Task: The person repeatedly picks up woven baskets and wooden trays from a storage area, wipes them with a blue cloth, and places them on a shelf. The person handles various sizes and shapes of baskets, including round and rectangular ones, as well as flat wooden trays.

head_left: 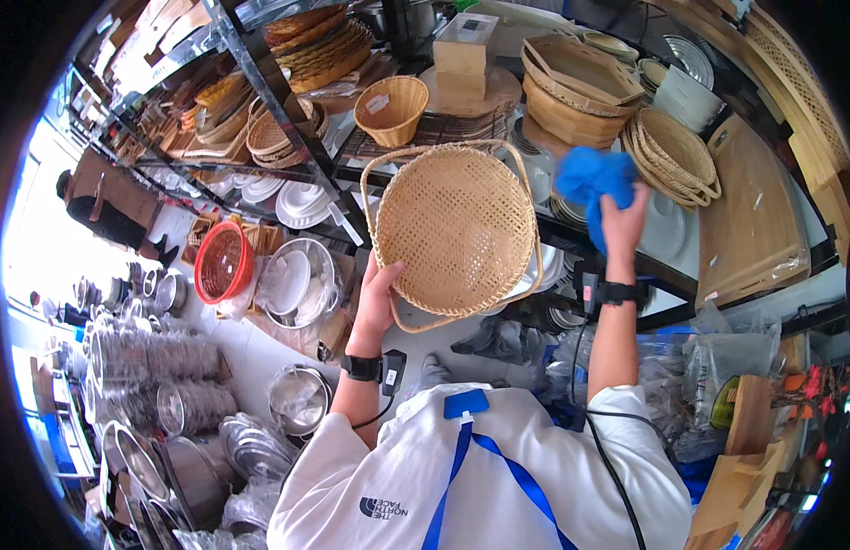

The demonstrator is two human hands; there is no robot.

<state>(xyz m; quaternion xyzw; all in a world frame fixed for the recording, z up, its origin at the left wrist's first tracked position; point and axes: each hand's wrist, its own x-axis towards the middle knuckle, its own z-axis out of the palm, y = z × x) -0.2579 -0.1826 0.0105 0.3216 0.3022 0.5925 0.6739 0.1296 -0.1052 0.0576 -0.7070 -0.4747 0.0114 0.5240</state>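
Observation:
A round woven bamboo basket with two looped side handles is tilted so its inside faces the camera. My left hand grips it at its lower left edge. To the right, apart from the basket, my right hand holds a bunched blue cloth, which is slightly blurred. Just behind the basket, on the shelf, stands a small yellow wicker basket bearing a label. Shallow oval woven baskets lie stacked beyond my right hand.
Metal-framed shelving holds nested hexagonal wooden containers, a cardboard box and white plates. A red plastic basket and plastic-wrapped metal bowls stand at left, near stacked metal pots. A person is at far left.

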